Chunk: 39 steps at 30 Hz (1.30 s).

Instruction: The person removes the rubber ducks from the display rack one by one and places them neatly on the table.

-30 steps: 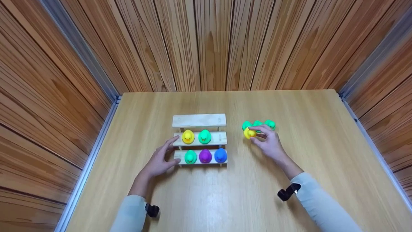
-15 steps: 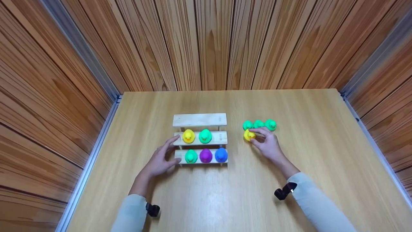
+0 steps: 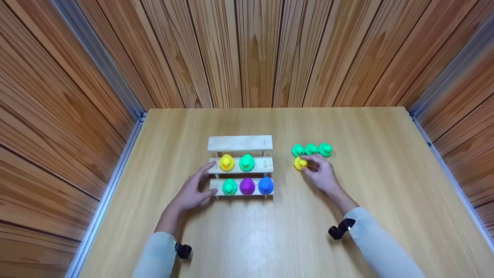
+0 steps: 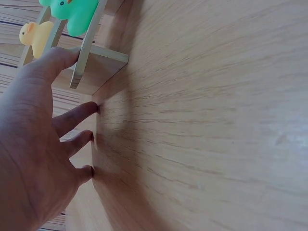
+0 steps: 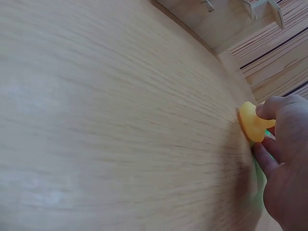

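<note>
A three-step wooden rack (image 3: pixel 240 143) stands left of centre on the table. Its lowest step carries green, purple (image 3: pixel 247 186) and blue rubber ducks (image 3: pixel 265 185); a yellow one (image 3: pixel 226 163) and a green one (image 3: pixel 246 163) sit on the middle step. With fingers spread, my left hand (image 3: pixel 191 193) touches the rack's left end, the thumb resting on the lowest step in the left wrist view. Thumb and fingers of my right hand (image 3: pixel 322 173) pinch a yellow rubber duck (image 3: pixel 298 163) at the tabletop. Behind it are three green rubber ducks (image 3: pixel 311 149) in a row.
The light wooden table (image 3: pixel 247 239) runs back to a plank wall (image 3: pixel 256 54), with more plank walls at both sides. Metal rails (image 3: pixel 104 200) line the table's side edges. The rack's top step bears no duck.
The right hand has brought the yellow duck slightly toward me and down, just in front of the green row, which shows more fully. The left hand stays at the rack.
</note>
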Motion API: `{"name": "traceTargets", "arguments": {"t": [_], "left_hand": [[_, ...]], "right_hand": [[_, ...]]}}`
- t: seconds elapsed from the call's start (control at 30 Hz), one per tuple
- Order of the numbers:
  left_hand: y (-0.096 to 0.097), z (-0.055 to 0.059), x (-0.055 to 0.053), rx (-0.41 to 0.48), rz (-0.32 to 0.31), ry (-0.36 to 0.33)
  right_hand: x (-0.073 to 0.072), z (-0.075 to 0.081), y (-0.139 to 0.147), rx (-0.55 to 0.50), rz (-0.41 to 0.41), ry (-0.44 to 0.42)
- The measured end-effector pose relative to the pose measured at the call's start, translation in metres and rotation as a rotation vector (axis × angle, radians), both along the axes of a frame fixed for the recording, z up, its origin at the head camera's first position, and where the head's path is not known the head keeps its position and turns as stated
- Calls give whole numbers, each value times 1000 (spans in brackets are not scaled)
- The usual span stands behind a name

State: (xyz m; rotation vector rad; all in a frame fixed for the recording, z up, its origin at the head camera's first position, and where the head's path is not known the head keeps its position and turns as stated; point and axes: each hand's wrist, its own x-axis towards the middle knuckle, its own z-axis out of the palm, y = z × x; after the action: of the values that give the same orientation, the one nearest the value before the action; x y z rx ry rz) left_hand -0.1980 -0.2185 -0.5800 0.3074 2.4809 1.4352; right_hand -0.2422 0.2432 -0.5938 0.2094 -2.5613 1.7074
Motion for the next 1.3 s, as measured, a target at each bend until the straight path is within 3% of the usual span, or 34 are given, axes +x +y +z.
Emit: {"name": "traceTargets", "arguments": {"t": [0.27, 0.77, 1.3], "left_hand": [[-1, 0, 0, 5, -1, 3], [0, 1, 1, -22, 10, 9], [-1, 2, 3, -29, 26, -28]], "right_hand": [[1, 0, -2, -25, -2, 23], [0, 8, 1, -35, 27, -27], [-2, 21, 1, 40, 22, -9]]}}
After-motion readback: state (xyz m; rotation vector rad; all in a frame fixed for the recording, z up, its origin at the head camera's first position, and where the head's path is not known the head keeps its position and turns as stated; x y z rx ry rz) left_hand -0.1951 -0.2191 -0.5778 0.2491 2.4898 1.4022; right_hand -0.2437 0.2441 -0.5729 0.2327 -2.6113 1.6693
